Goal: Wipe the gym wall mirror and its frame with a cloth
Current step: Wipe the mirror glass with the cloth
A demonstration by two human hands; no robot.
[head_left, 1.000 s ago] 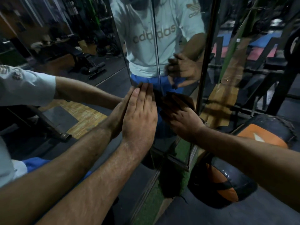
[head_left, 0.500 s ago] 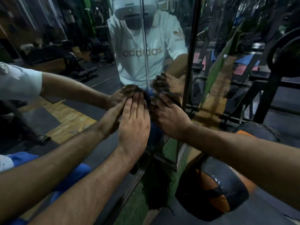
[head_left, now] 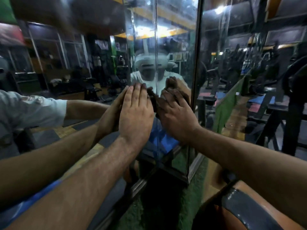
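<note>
The left hand (head_left: 135, 112) lies flat against the mirror (head_left: 99, 63), fingers straight and together, pointing up, palm on the glass; it holds nothing. Its reflection meets it edge to edge on the left side.

The right hand (head_left: 174, 113) presses a dark cloth (head_left: 153, 101) against the mirror, just right of the left hand. Its fingers are spread over the cloth and bent slightly at the knuckles; whether they curl round the cloth or only push it flat cannot be told. The cloth shows as a dark crumpled fold between the 2 hands and under the right fingers, touching the glass.

The cloth sits close to a vertical seam (head_left: 156, 47) in the glass, and the right hand is just left of the dark upright frame (head_left: 197, 63) that runs from top to bottom. The frame's lower rail (head_left: 166, 168) runs across below the hands, where the panels meet at a corner.

Both forearms reach in from the bottom edge. The glass reflects a white shirt, the arms and dim gym machines. Right of the frame more gym gear is visible, blurred. At the bottom right lies a rounded orange and black pad (head_left: 240, 211), with green turf (head_left: 187, 196) on the floor beside the mirror's foot.
</note>
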